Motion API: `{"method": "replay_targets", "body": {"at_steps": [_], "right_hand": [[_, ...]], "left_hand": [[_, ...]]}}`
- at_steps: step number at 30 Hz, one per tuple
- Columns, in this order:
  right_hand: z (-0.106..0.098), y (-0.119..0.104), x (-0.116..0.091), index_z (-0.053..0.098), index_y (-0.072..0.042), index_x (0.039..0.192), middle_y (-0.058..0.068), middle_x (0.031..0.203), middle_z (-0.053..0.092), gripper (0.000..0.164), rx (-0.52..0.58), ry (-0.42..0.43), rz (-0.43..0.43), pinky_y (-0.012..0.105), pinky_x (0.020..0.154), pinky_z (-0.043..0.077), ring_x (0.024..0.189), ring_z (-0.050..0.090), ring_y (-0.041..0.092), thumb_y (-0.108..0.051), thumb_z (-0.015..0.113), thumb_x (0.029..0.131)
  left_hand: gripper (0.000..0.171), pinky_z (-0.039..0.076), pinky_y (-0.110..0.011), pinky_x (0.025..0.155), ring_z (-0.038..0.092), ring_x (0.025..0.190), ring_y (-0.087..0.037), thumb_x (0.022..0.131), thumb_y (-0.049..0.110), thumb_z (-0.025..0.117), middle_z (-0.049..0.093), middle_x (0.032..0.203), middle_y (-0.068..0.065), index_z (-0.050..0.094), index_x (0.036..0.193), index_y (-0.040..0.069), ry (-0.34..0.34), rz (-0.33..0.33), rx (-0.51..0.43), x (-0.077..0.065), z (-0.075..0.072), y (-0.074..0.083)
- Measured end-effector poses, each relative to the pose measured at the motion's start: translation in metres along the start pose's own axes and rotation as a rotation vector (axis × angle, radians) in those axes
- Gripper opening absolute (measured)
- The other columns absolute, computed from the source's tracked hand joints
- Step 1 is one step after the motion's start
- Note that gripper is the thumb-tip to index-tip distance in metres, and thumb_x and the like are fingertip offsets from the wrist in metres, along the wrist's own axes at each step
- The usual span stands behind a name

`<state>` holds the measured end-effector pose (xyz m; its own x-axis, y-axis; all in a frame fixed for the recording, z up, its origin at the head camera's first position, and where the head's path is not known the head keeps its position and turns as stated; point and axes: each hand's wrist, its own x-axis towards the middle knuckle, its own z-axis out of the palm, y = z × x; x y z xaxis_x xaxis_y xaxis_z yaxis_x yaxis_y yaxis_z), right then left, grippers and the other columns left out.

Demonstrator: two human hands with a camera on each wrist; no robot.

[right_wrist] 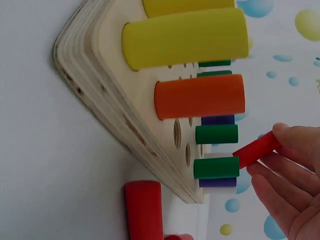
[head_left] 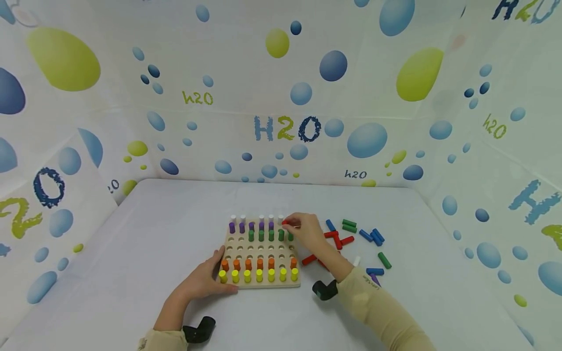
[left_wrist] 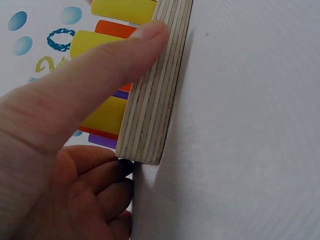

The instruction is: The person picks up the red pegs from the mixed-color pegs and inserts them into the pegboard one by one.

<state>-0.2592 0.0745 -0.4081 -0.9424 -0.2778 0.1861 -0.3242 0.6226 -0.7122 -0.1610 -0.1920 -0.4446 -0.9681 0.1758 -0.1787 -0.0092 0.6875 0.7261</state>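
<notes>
A wooden pegboard (head_left: 269,286) lies on the white table with upright colored pegs in its rows. Yellow pegs (head_left: 247,276) line the front, then orange; green, purple and white ones stand toward the back. My left hand (head_left: 203,279) holds the board's front left corner, thumb (left_wrist: 107,70) against the layered front edge and fingers by the left side. Over the back right of the board, my right hand (head_left: 309,233) pinches a red peg (right_wrist: 256,150) between thumb and fingertips. That peg is tilted, its free end close to a green peg (right_wrist: 217,168).
Loose pegs lie scattered right of the board: red (head_left: 347,241), blue (head_left: 366,235), green (head_left: 384,260), white (head_left: 356,261) and purple (head_left: 375,279). Some lie under or beside the right forearm. A patterned sheet (head_left: 237,97) rises behind the table.
</notes>
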Motion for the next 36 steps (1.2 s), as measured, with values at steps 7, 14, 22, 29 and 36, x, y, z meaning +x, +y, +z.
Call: {"method": "replay_targets", "body": {"at_steps": [7, 14, 22, 29, 36], "right_hand": [[0.006, -0.007, 0.000, 0.069, -0.006, 0.096, 0.004, 0.090, 0.069, 0.016, -0.027, 0.000, -0.057, 0.026, 0.073, 0.053, 0.081, 0.064, 0.017, -0.018, 0.066, 0.085], [0.011, -0.015, 0.002, 0.068, -0.007, 0.098, 0.004, 0.094, 0.069, 0.018, -0.023, -0.010, -0.047, 0.025, 0.073, 0.053, 0.083, 0.063, 0.017, -0.019, 0.065, 0.086], [0.020, -0.024, 0.004, 0.069, -0.008, 0.098, 0.002, 0.094, 0.069, 0.018, 0.010, -0.049, -0.082, 0.023, 0.073, 0.053, 0.084, 0.065, 0.015, -0.019, 0.064, 0.086], [0.030, -0.036, 0.007, 0.069, -0.010, 0.098, -0.001, 0.092, 0.069, 0.017, 0.001, -0.078, -0.103, 0.019, 0.072, 0.051, 0.082, 0.063, 0.010, -0.021, 0.064, 0.086], [0.041, -0.047, 0.006, 0.069, -0.008, 0.098, 0.000, 0.092, 0.069, 0.017, 0.035, -0.092, -0.156, 0.019, 0.071, 0.051, 0.081, 0.063, 0.010, -0.020, 0.064, 0.086]], "left_hand": [[0.119, 0.017, -0.060, 0.104, 0.013, 0.134, -0.043, 0.059, 0.045, 0.083, 0.017, 0.146, -0.027, 0.015, 0.145, 0.001, -0.003, -0.001, 0.005, 0.000, 0.001, 0.001], [0.119, 0.017, -0.059, 0.104, 0.014, 0.134, -0.043, 0.058, 0.044, 0.083, 0.018, 0.146, -0.027, 0.015, 0.146, 0.002, 0.002, -0.005, 0.002, 0.000, 0.000, 0.000], [0.119, 0.017, -0.059, 0.104, 0.014, 0.133, -0.043, 0.058, 0.045, 0.083, 0.018, 0.146, -0.027, 0.015, 0.146, 0.003, 0.004, -0.002, 0.007, 0.001, 0.001, -0.001], [0.118, 0.017, -0.059, 0.104, 0.014, 0.133, -0.044, 0.059, 0.046, 0.082, 0.017, 0.146, -0.027, 0.015, 0.146, 0.002, 0.003, 0.003, 0.007, 0.001, 0.001, -0.002], [0.117, 0.018, -0.059, 0.103, 0.015, 0.133, -0.044, 0.060, 0.045, 0.082, 0.017, 0.146, -0.028, 0.015, 0.145, 0.002, 0.004, 0.008, 0.016, 0.000, 0.000, -0.001]]}}
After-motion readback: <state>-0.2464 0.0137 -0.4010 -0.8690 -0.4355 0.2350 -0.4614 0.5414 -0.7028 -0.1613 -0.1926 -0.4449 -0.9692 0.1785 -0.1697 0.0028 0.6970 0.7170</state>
